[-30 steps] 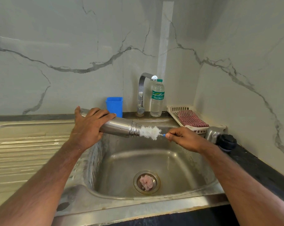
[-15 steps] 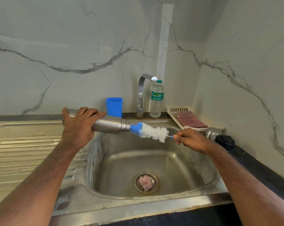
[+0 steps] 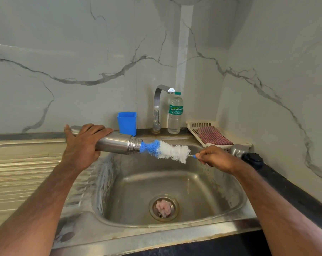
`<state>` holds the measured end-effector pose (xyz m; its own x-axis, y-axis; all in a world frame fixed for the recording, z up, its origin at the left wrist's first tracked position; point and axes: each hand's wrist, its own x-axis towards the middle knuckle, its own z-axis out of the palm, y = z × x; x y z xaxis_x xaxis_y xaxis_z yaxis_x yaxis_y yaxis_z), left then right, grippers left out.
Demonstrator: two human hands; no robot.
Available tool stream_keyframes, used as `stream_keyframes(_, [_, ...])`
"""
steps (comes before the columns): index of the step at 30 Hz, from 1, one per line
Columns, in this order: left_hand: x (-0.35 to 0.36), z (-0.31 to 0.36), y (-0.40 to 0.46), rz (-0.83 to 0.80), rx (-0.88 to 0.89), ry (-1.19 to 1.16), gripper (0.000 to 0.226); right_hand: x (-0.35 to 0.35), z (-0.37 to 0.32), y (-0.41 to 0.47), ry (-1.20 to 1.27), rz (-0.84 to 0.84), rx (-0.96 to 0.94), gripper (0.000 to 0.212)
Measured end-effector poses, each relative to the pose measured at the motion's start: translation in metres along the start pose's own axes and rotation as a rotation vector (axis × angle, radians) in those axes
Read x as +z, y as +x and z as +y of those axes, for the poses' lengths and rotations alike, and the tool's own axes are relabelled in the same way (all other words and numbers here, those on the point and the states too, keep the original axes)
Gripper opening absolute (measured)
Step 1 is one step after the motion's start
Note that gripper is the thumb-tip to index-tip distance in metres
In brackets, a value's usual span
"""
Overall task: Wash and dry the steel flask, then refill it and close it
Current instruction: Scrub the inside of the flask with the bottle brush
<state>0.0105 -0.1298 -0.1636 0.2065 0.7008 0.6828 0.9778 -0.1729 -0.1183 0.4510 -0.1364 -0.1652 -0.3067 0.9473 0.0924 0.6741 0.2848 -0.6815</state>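
My left hand [image 3: 82,145] grips the steel flask [image 3: 117,145], which lies almost level over the left rim of the sink, its open threaded mouth facing right. A blue-and-white bottle brush [image 3: 165,149] sticks out of the mouth; only its blue tip is still inside. My right hand [image 3: 214,157] pinches the brush's thin blue handle at the right. The flask's cap [image 3: 247,154], steel with a black top, lies on the counter behind my right wrist.
The steel sink [image 3: 175,185] has a pink wad in its drain [image 3: 163,207]. At the back stand a tap [image 3: 157,108], a water bottle [image 3: 175,113] and a blue cup [image 3: 127,123]. A white basket [image 3: 193,126] holds a checked cloth [image 3: 213,135]. A ribbed drainboard [image 3: 18,172] lies left.
The brush has slid out of the flask: first only white bristles showed, now the blue section too. My left hand drew the flask leftward while my right hand pulled right.
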Motion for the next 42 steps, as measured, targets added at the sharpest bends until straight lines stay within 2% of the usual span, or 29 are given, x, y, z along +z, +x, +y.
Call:
stream_keyframes(4, [-0.003, -0.007, -0.003, 0.011, -0.057, 0.026, 0.087, -0.004, 0.003, -0.002, -0.002, 0.01, 0.006, 0.047])
stream_keyframes(9, [-0.006, -0.028, -0.012, 0.021, -0.238, 0.075, 0.086, -0.014, 0.017, -0.004, 0.033, 0.064, 0.06, 0.053])
stream_keyframes(13, [-0.006, -0.012, -0.002, 0.04, -0.216, 0.067, 0.082, 0.002, 0.005, 0.003, 0.076, 0.099, 0.038, 0.044])
stream_keyframes(16, [-0.013, 0.01, 0.006, 0.023, -0.204, -0.037, 0.078, 0.01, -0.005, 0.003, 0.079, 0.192, -0.037, 0.038])
stream_keyframes(19, [-0.021, 0.032, 0.012, -0.07, -0.283, -0.217, 0.076, 0.015, -0.009, 0.003, 0.111, 0.235, -0.083, 0.028])
stream_keyframes(22, [-0.026, 0.049, 0.013, -0.156, -0.328, -0.394, 0.061, 0.019, -0.014, 0.003, 0.032, 0.252, -0.129, 0.017])
stream_keyframes(24, [-0.025, 0.057, 0.011, -0.187, -0.343, -0.54, 0.063, 0.024, -0.02, 0.003, 0.015, 0.292, -0.166, 0.012])
stream_keyframes(26, [-0.021, 0.064, 0.011, -0.191, -0.344, -0.633, 0.068, 0.029, -0.029, 0.005, -0.046, 0.364, -0.196, 0.017])
stream_keyframes(29, [-0.017, 0.068, 0.011, -0.17, -0.356, -0.668, 0.072, 0.032, -0.032, 0.01, -0.142, 0.433, -0.189, 0.027])
stream_keyframes(32, [-0.014, 0.058, 0.009, -0.118, -0.436, -0.715, 0.074, 0.023, -0.021, 0.006, -0.124, 0.405, -0.153, 0.035])
stream_keyframes(36, [-0.014, 0.055, 0.008, -0.106, -0.454, -0.738, 0.069, 0.027, -0.021, 0.007, -0.127, 0.387, -0.135, 0.012])
stream_keyframes(39, [-0.011, 0.069, 0.007, -0.118, -0.387, -0.741, 0.063, 0.042, -0.031, 0.016, -0.145, 0.385, -0.166, 0.02])
stream_keyframes(42, [-0.008, 0.074, 0.007, -0.097, -0.421, -0.764, 0.063, 0.037, -0.029, 0.016, -0.117, 0.389, -0.127, 0.017])
